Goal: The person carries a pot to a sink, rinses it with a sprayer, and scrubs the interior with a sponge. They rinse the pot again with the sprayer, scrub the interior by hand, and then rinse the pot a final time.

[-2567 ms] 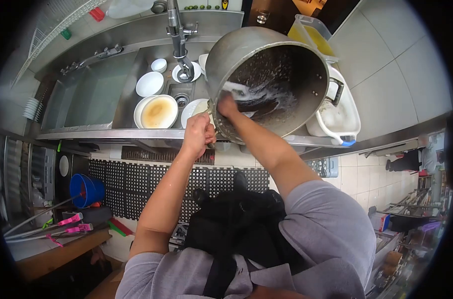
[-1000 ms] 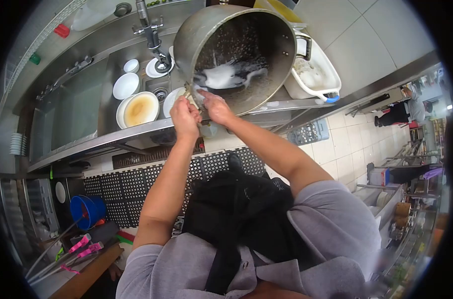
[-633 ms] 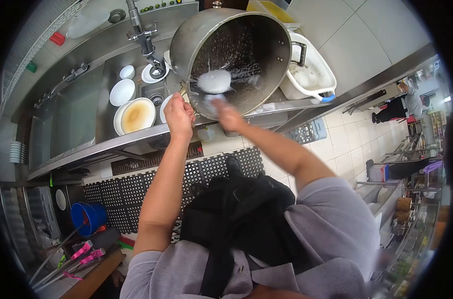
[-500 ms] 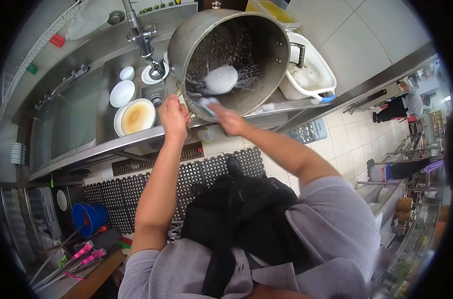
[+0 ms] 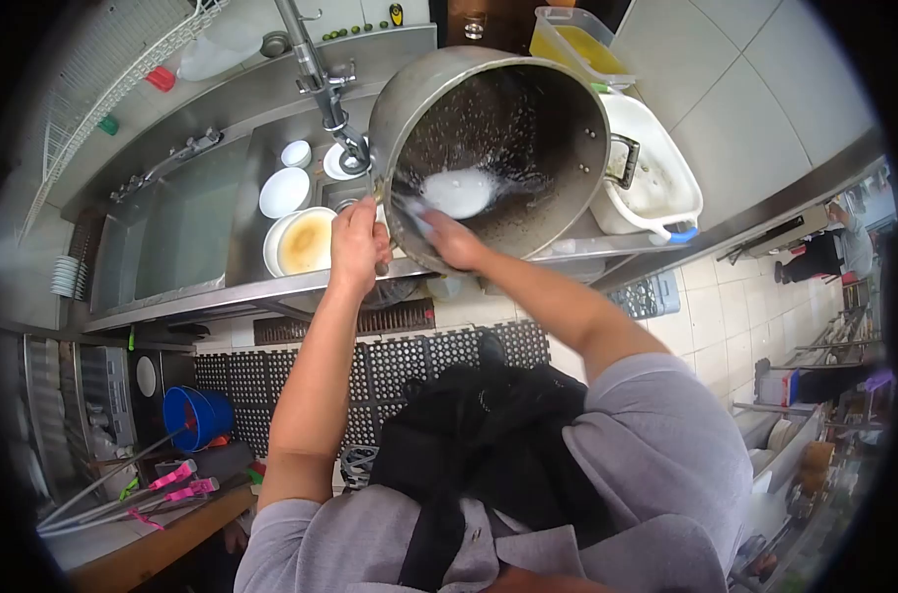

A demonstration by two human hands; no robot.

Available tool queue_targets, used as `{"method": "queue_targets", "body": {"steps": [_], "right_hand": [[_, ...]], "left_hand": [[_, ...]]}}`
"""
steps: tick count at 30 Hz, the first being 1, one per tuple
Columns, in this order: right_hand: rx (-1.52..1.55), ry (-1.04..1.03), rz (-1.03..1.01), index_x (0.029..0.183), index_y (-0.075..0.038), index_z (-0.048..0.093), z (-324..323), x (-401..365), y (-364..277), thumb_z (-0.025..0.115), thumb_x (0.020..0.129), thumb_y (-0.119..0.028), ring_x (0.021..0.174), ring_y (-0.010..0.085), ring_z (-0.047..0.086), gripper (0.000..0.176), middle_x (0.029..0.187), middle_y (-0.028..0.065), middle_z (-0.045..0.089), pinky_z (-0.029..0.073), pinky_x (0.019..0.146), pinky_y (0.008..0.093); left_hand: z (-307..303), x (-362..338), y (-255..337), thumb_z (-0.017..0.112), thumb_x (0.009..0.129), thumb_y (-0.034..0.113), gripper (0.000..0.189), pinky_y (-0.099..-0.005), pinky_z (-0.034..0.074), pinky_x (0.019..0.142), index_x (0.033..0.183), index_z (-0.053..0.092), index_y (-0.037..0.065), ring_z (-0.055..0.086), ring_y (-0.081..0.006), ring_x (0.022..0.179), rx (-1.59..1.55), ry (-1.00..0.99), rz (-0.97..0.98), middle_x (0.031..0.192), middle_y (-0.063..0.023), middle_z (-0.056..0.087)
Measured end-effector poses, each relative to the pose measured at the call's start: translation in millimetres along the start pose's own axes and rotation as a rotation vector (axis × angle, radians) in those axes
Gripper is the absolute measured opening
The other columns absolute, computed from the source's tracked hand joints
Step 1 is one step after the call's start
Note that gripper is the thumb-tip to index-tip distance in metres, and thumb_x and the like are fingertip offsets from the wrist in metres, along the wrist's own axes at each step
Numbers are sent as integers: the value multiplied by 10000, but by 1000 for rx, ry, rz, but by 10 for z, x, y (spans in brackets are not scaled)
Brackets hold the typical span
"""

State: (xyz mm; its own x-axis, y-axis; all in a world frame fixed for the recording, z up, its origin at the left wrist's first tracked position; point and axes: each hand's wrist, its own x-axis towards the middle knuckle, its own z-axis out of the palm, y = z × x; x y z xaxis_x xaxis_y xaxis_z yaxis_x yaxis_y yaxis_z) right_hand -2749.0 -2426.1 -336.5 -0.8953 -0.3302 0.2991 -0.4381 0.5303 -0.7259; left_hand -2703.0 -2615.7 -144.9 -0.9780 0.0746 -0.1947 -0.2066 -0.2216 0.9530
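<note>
A large metal pot (image 5: 568, 193) lies tilted on the sink's edge, its mouth facing me. White foamy water (image 5: 459, 191) pools inside, and droplets speckle its inner wall. My left hand (image 5: 358, 245) is wrapped round the pot's near handle. Inside the rim, my right hand (image 5: 447, 237) presses a pale scrubbing pad (image 5: 416, 214), slightly blurred, against the pot's wall. Left of the pot, a stained plate or bowl (image 5: 307, 243), a white bowl (image 5: 285, 193) and a smaller one (image 5: 296, 153) sit in the sink, below a spray faucet (image 5: 348, 138).
A white tub (image 5: 656, 188) stands right of the pot, with a yellowish container (image 5: 582, 49) behind. A water-filled basin (image 5: 187, 222) is at left. A blue bucket (image 5: 198, 417) stands on the lower left. Another person (image 5: 824, 252) is far right.
The whole view has shifted, so the sink and pot appear farther right and lower. My left hand keeps its hold on the handle, and my right hand stays at the pot's inner wall.
</note>
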Motion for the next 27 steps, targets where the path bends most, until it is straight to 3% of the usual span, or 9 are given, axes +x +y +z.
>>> {"method": "queue_targets", "body": {"steps": [5, 8, 13, 15, 18, 20, 23, 25, 27], "right_hand": [[-710, -439, 44, 1158, -43, 617, -1593, 216, 927, 532, 822, -91, 1157, 363, 558, 350, 1246, 177, 589, 486, 952, 460], [-942, -152, 39, 1119, -44, 629, -1381, 464, 1085, 533, 831, -98, 1103, 370, 575, 309, 1233, 171, 595, 517, 889, 454], [-842, -277, -94, 1161, -1, 618, 268, 780, 920, 573, 814, -193, 1099, 358, 571, 400, 1223, 188, 589, 475, 958, 444], [-395, 217, -108, 1112, -15, 645, 421, 1278, 385, 587, 804, -224, 1080, 361, 586, 376, 1148, 212, 620, 444, 981, 451], [-343, 324, -273, 1016, -14, 677, -346, 2170, 170, 607, 820, -201, 1024, 378, 615, 280, 1086, 213, 656, 479, 901, 458], [794, 333, 104, 1075, -16, 663, -787, 2482, 293, 554, 915, -199, 1054, 277, 622, 267, 1159, 141, 667, 478, 903, 410], [1420, 376, 251, 1222, -18, 572, -760, 2263, -139, 509, 944, -162, 1041, 275, 621, 319, 1184, 152, 650, 485, 890, 398], [501, 461, 219, 1336, -8, 447, -202, 1971, -188, 471, 947, -135, 1054, 296, 617, 411, 1207, 199, 624, 481, 903, 407], [298, 249, 288, 1410, -13, 370, 70, 1305, -418, 495, 919, -229, 1220, 364, 530, 551, 1243, 290, 577, 434, 994, 444]], "left_hand": [[-165, -47, -119, 444, 980, 357, 381, -311, 311, 412, 682, 371, 130, 245, -106, 392, -33, -8, 9, 484, 19, 286], [-178, -35, -116, 458, 972, 320, 333, -301, 305, 409, 719, 380, 119, 247, -99, 397, -85, -23, -20, 492, 16, 296], [-108, 3, -20, 487, 957, 274, 270, -285, 282, 401, 781, 404, 87, 242, -90, 405, -95, -112, -72, 509, 14, 313], [-76, 7, 22, 491, 956, 259, 261, -287, 277, 403, 789, 407, 77, 243, -92, 405, -91, -111, -86, 506, 12, 315], [-22, -6, 55, 492, 958, 255, 269, -293, 280, 407, 780, 403, 75, 246, -94, 407, -61, -88, -75, 500, 9, 313], [0, 6, 91, 467, 957, 280, 296, -302, 297, 417, 742, 385, 94, 249, -99, 404, 11, -102, -72, 496, 11, 307], [180, 40, 289, 456, 955, 307, 326, -313, 311, 417, 703, 375, 116, 245, -105, 395, 98, -79, -79, 485, 11, 297], [217, 117, 364, 493, 956, 308, 335, -306, 310, 392, 703, 394, 111, 264, -103, 379, 116, -73, -85, 484, 7, 316], [247, 165, 553, 542, 955, 374, 386, -300, 306, 387, 703, 403, 116, 277, -99, 379, 176, -23, -77, 485, 12, 323]]}}
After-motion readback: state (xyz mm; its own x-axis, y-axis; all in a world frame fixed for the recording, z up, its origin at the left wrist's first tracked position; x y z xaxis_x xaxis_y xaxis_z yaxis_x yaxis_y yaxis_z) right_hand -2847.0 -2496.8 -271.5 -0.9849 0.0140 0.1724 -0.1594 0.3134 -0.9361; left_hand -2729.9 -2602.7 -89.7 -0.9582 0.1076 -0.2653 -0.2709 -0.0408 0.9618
